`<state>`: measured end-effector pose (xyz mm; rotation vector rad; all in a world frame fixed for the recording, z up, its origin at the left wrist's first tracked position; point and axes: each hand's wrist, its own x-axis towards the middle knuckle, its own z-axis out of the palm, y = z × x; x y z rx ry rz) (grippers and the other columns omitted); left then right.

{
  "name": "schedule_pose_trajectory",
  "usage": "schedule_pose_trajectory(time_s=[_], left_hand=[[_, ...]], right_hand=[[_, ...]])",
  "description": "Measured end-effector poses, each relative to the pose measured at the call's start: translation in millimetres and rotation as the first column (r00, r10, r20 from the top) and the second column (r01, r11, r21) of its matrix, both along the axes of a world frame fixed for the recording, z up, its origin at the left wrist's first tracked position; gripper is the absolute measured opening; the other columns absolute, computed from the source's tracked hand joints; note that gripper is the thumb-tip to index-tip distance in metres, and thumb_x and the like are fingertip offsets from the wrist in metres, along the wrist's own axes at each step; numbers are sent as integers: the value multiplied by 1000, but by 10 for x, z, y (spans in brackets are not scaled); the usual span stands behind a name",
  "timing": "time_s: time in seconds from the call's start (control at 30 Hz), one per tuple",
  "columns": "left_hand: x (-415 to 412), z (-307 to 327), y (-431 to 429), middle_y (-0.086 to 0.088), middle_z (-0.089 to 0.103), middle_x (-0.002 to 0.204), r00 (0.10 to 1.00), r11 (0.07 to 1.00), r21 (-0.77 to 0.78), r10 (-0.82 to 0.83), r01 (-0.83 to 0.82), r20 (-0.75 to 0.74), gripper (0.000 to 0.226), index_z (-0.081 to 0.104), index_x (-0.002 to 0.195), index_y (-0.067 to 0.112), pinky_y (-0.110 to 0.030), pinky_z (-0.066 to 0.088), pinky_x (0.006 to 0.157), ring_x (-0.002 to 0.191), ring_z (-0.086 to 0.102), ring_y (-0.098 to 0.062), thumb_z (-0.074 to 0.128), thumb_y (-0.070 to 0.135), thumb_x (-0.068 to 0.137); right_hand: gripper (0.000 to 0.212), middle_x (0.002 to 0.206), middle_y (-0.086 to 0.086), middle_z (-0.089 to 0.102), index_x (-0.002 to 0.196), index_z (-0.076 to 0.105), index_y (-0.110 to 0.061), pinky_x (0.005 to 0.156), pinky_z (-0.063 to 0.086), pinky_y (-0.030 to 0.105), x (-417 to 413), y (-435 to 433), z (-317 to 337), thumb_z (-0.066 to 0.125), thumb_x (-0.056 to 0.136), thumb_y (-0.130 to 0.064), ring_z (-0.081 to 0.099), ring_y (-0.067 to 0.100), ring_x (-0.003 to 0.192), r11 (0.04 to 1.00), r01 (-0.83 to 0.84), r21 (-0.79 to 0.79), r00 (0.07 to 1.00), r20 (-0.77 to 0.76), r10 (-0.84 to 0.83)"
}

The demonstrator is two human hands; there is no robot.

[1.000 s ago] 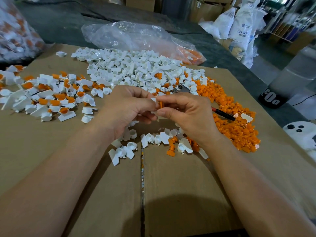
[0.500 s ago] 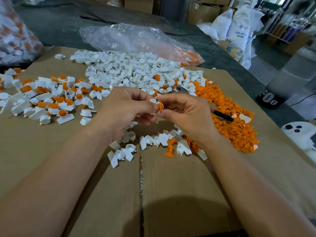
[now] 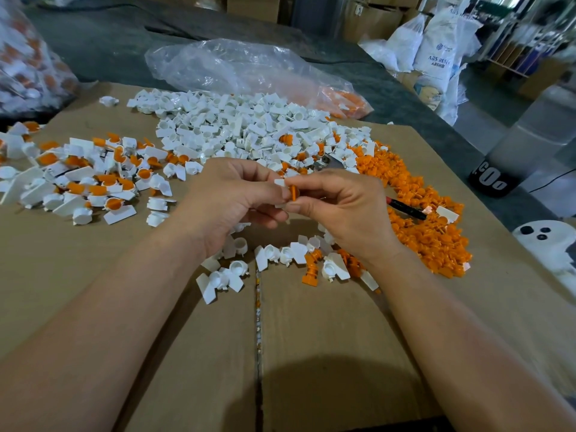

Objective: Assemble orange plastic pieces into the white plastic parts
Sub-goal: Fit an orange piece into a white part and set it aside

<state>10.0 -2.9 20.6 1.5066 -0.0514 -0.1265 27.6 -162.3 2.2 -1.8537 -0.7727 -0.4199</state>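
My left hand (image 3: 230, 204) pinches a small white plastic part (image 3: 279, 183) above the cardboard. My right hand (image 3: 343, 210) pinches an orange piece (image 3: 293, 192) and holds it against that white part; the two hands meet at the fingertips. Behind them lies a big heap of white parts (image 3: 249, 129). A heap of orange pieces (image 3: 430, 232) spreads at the right. Joined white-and-orange parts (image 3: 90, 179) are piled at the left. Several loose white parts and a few orange pieces (image 3: 311, 269) lie just below the hands.
A flattened cardboard sheet (image 3: 311, 353) covers the work surface. A red-and-black pen (image 3: 405, 208) lies on the orange heap. A clear plastic bag (image 3: 237, 70) sits behind the white heap, another bag of parts (image 3: 28, 63) at far left. White sacks (image 3: 436, 51) stand at back right.
The orange piece between my fingertips has turned slightly, from face-on to edge-on, against the white part. Both hands stay in about the same place.
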Motion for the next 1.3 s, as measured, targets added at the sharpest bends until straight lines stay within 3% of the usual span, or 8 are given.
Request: schedule_pose_trajectory(time_s=[0.23,0.47,0.6,0.8,0.97,1.1,1.2,1.3], left_hand=[[-4,2,-2,-7,66,54,1000,1000,-8,0,-1,-11,11,63,70,3,-18,52,44,45,63,-13,65,-7,73],[-6,3,-10,-6,66,54,1000,1000,17,19,-19,6,11,63,71,3,-19,52,45,44,63,-13,65,-8,74],[-1,0,-8,-7,66,55,1000,1000,23,9,-9,-1,10,63,71,2,-19,52,46,45,63,-13,65,-7,74],[6,0,7,-6,66,55,1000,1000,5,2,-1,-6,11,63,69,4,-18,51,45,46,63,-12,66,-5,73],[4,5,3,-6,66,54,1000,1000,0,14,-14,-10,11,63,68,4,-18,50,44,45,62,-12,67,-5,73],[15,5,16,-4,64,52,999,999,-27,43,-43,-26,14,63,66,5,-18,51,44,44,61,-13,68,-6,73],[18,3,23,-4,64,52,998,998,-33,47,-48,-34,11,63,69,4,-18,51,44,45,62,-13,68,-5,73],[27,0,24,-4,64,52,997,997,-47,60,-62,-41,11,62,72,4,-18,50,44,45,62,-13,67,-5,73]], right_hand=[[39,83,13,70,108,59,-4,70,56,42,12,-13,-16,72,71,-4,67,26,76,999,15,-28,1000,-15,-15],[37,84,5,68,106,62,-1,73,56,31,7,-17,-8,72,71,-4,66,18,77,998,32,-60,999,5,-32],[34,84,12,70,104,65,0,72,56,38,-3,-15,1,73,71,-3,68,22,77,997,34,-62,999,-8,-35],[43,88,-7,66,111,57,-11,74,55,20,-16,-2,-2,72,71,-3,66,4,81,999,17,-31,1000,-18,-17],[43,87,-16,63,107,58,-24,74,53,15,-30,-39,50,74,70,-8,65,-3,80,996,6,-90,995,-95,-14],[34,88,-19,63,103,64,-27,77,49,9,30,-244,186,71,70,-30,63,-6,81,966,231,-120,950,-186,-250],[36,101,-19,62,113,64,-25,70,37,0,122,-498,275,68,79,-37,54,-13,85,822,439,-362,840,-160,-519],[58,135,-5,50,130,50,-25,90,32,21,170,-676,285,65,78,-48,44,7,118,683,387,-619,754,-214,-621]])
